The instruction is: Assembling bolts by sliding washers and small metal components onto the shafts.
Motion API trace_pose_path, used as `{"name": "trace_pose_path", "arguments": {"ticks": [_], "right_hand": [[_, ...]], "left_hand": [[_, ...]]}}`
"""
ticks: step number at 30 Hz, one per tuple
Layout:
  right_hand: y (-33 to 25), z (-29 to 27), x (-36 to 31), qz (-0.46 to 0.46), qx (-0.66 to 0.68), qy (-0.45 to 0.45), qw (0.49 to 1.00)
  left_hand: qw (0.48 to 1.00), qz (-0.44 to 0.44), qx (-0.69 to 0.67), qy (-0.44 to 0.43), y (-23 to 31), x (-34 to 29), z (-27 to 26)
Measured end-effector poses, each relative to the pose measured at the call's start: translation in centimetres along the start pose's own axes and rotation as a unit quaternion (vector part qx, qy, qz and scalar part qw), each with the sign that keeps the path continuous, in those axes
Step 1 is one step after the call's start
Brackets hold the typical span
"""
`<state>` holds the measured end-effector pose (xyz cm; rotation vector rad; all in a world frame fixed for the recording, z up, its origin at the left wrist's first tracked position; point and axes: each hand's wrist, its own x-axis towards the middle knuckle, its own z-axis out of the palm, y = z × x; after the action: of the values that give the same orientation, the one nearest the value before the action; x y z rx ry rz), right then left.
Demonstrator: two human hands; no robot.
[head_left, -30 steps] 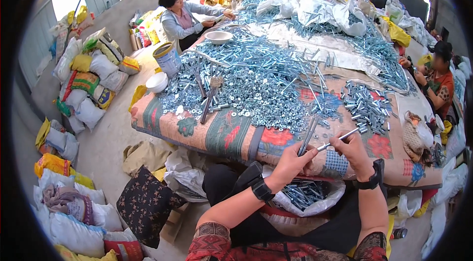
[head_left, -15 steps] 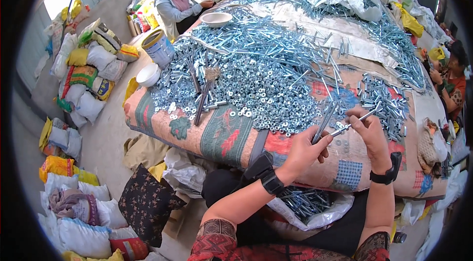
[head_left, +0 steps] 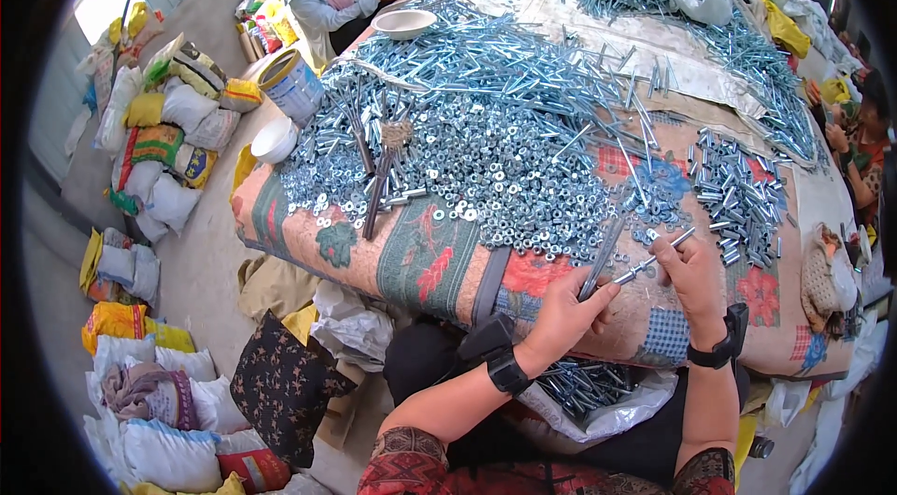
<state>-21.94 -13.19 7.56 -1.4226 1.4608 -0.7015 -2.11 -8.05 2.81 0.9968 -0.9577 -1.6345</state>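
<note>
My left hand (head_left: 563, 315) is closed around a long thin metal bolt (head_left: 637, 270) with a sleeve on its near end. Several more slim rods (head_left: 601, 263) stick up from the same grip, fanned above the thumb. My right hand (head_left: 693, 276) pinches the bolt toward its far end, which slants up to the right past the fingers. Any small part between those fingertips is hidden. Just beyond both hands spreads a big heap of nuts and washers (head_left: 486, 179). To the right lies a pile of short metal sleeves (head_left: 738, 200).
Long bolts (head_left: 486, 56) cover the far table. A bowl (head_left: 404, 23), a white cup (head_left: 274, 141) and a tin bucket (head_left: 291, 88) stand at left. Below the table edge sits a sack of bolts (head_left: 581, 387). A person (head_left: 327, 4) works at far left, another at right.
Both hands have moved slightly down and left, still on the bolt. The right fingers have shifted along it toward the left hand, and the view has tilted a little.
</note>
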Motion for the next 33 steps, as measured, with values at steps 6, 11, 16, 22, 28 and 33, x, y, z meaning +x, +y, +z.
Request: {"name": "trace_pose_path", "arguments": {"ticks": [6, 11, 16, 22, 28, 33], "right_hand": [[2.3, 0.6, 0.2, -0.066, 0.155, -0.006, 0.986], [1.8, 2.6, 0.3, -0.12, 0.166, 0.082, 0.975], [0.6, 1.3, 0.5, -0.018, -0.015, 0.022, 0.999], [1.8, 1.5, 0.0, -0.051, 0.051, 0.027, 0.997], [2.5, 1.7, -0.7, -0.141, 0.146, 0.047, 0.978], [2.0, 1.6, -1.8, -0.071, 0.161, -0.073, 0.982]], "left_hand": [[1.0, -0.013, -0.012, 0.009, -0.5, -0.7, 0.1], [1.0, -0.014, -0.013, 0.015, -1.1, -0.1, 0.1], [0.999, 0.001, -0.02, 0.041, -0.1, -0.4, -0.1], [0.999, 0.001, 0.023, 0.037, -0.7, -0.6, 0.0], [0.999, -0.044, 0.007, 0.007, -0.7, -0.9, 0.3], [0.999, -0.03, -0.006, 0.009, -1.0, -1.0, 0.7]]}}
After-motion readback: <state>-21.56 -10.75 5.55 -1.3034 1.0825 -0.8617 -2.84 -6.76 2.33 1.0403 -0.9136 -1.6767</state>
